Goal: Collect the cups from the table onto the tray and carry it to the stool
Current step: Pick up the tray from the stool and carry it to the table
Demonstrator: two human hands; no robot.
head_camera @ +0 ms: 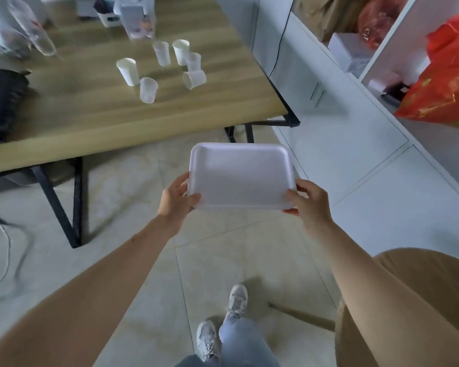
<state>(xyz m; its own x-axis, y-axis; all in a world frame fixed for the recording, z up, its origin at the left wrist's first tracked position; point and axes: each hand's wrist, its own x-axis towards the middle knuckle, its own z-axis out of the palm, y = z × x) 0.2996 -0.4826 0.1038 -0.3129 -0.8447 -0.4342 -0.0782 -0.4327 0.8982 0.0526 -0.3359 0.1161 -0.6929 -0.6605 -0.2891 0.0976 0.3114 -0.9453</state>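
I hold an empty white foam tray (pixel 239 176) over the floor in front of me. My left hand (pixel 176 200) grips its near left corner and my right hand (pixel 309 201) grips its near right corner. Several cups stand on the wooden table (pixel 96 112) ahead to the left: white paper cups (pixel 128 71) (pixel 181 51) and clear plastic cups (pixel 148 90) (pixel 161 53) (pixel 193 61). One clear cup (pixel 194 79) lies on its side. The tray is apart from the table, level with its near right corner.
The brown round stool (pixel 408 308) is at my lower right. White cabinets (pixel 342 128) run along the right, with red bags (pixel 445 83) on shelves. A black object (pixel 0 102) and bottles (pixel 37 33) sit on the table's left. Cables (pixel 8 234) lie on the tiled floor.
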